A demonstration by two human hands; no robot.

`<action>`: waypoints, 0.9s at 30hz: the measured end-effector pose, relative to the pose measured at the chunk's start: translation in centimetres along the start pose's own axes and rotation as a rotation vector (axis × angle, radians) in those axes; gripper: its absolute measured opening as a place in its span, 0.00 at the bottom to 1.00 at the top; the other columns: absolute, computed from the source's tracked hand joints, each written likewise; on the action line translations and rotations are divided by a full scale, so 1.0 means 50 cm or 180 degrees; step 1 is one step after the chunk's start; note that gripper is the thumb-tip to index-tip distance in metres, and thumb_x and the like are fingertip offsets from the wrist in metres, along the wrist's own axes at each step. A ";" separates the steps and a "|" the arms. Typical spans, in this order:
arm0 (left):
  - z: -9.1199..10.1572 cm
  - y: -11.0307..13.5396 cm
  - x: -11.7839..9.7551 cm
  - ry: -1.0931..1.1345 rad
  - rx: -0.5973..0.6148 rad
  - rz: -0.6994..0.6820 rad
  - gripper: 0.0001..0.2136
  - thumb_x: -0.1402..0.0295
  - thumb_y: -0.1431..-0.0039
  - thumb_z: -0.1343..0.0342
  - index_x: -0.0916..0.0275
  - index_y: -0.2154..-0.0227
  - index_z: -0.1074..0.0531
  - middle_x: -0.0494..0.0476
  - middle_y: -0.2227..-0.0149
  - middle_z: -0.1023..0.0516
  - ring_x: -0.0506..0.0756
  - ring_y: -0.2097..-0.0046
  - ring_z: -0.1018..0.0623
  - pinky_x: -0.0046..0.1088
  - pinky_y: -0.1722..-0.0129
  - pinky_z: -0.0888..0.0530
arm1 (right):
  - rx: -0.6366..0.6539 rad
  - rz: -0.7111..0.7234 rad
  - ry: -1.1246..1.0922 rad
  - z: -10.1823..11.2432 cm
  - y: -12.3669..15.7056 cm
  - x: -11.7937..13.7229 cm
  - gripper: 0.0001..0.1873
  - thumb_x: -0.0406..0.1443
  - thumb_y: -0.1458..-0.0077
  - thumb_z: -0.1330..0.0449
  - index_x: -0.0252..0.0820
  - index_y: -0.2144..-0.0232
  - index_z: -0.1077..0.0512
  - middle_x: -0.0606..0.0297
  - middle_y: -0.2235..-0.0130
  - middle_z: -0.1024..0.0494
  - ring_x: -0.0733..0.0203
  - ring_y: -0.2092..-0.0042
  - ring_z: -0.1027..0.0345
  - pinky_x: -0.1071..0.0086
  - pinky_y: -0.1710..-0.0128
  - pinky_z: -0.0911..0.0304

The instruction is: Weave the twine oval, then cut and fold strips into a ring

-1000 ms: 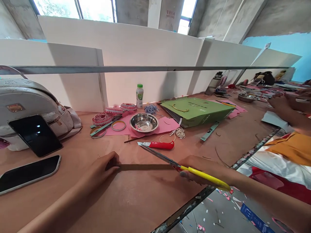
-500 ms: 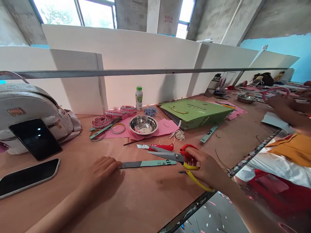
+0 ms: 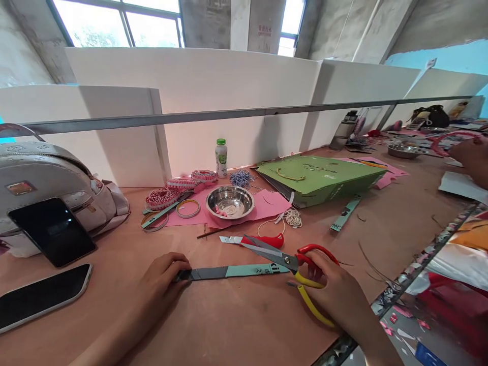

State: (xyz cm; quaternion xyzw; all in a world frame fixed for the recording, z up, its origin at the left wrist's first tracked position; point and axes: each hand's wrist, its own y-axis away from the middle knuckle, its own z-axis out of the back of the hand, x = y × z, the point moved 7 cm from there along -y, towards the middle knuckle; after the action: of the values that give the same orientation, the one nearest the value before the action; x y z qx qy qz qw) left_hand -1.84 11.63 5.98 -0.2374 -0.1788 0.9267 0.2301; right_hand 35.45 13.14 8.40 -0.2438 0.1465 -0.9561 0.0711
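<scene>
Gripped in right hand (image 3: 335, 287): scissors (image 3: 288, 261), parted slightly. Pinched at left end by left hand (image 3: 163, 277): strip (image 3: 244, 272), extending across tabletop (image 3: 229, 325) to scissors. Partly behind scissors: knife (image 3: 273, 241).

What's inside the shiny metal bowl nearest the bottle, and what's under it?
Inside the metal bowl are small pink bits, too small to identify. The bowl sits over pink paper; whatever lies directly beneath its base is covered.
</scene>
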 end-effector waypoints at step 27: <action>0.004 0.019 -0.001 -0.0087 0.0201 0.0633 0.06 0.67 0.34 0.51 0.54 0.61 0.29 0.49 0.68 0.22 0.55 0.68 0.22 0.28 0.69 0.26 | -0.0651 0.0660 -0.0361 0.026 0.015 0.008 0.19 0.34 0.54 0.43 0.49 0.57 0.28 0.61 0.56 0.20 0.50 0.57 0.23 0.67 0.62 0.27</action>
State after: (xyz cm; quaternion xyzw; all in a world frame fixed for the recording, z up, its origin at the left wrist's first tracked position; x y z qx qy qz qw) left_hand -2.24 10.76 5.75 -0.2340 -0.1281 0.9533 0.1419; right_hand 35.80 12.03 9.45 -0.2870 0.2633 -0.9083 0.1524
